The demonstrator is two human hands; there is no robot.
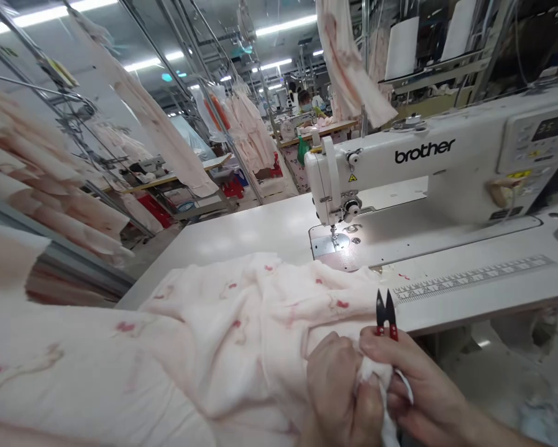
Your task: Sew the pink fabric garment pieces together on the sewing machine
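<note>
Pale pink fabric [242, 310] with small red printed motifs lies bunched over the front of the sewing table and down toward me. My left hand [332, 379] is closed in a fist around a gathered part of it. Close against it, my right hand [409, 372] pinches the same white-pink edge of cloth. A pair of red-handled thread snips [386, 313] is also in my right hand, black blades pointing up and apart. The lower fingers of both hands are partly hidden by cloth.
A white Brother sewing machine [419, 155] stands beyond the fabric, its needle area lit. A printed ruler [475, 279] runs along the white tabletop [204, 230]. Pink cut pieces [69, 192] hang at the left. Thread cones [401, 49] stand behind; a person sits farther back.
</note>
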